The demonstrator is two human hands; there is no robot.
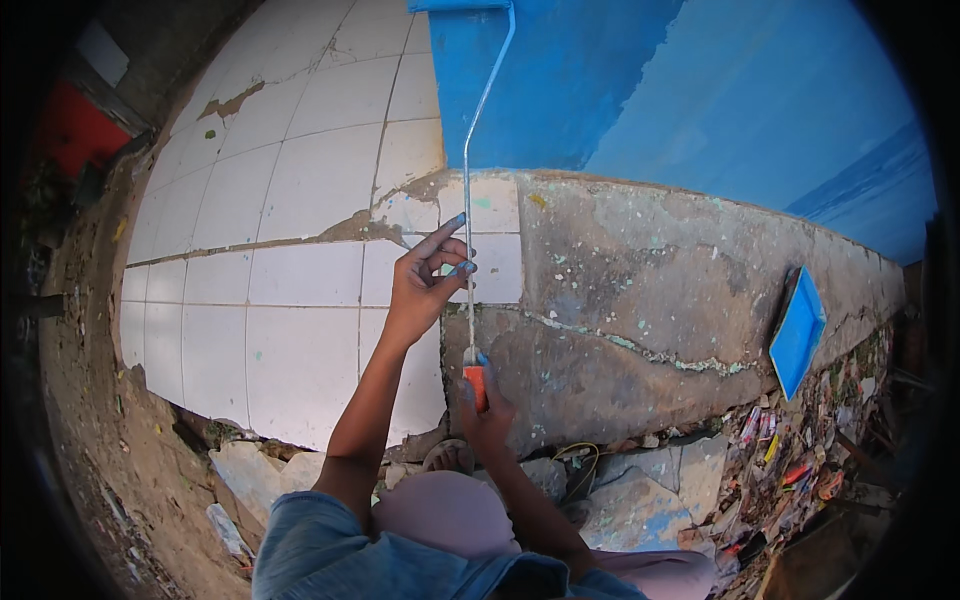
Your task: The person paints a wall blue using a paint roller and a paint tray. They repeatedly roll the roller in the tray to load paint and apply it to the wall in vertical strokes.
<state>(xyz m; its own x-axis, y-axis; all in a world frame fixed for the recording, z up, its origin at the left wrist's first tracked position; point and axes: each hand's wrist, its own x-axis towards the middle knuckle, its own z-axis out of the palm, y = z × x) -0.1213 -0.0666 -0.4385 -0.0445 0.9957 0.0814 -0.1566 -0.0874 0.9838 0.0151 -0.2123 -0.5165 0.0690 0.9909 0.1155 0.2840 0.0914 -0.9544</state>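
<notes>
A paint roller with a long bent metal rod [468, 176] stretches away from me over the tiles. Its orange handle [475, 386] is in my right hand [489, 420]. Farther up, my left hand [435, 274] has its thumb and curled fingers at the rod, with the index finger pointing along it. Blue paint marks the fingertips of both hands. The blue roller head [459, 4], cut off by the top of the view, is at the left edge of the blue-painted wall [540, 82]. Darker blue covers the near part of that wall; beyond it the blue is lighter.
A blue paint tray [801, 334] stands tilted at the right on the concrete ledge [630, 255]. White tiles [300, 337], cracked in places, cover the floor at left. Broken slabs [637, 495] and litter [780, 450] lie below the ledge. My foot [450, 455] is near its edge.
</notes>
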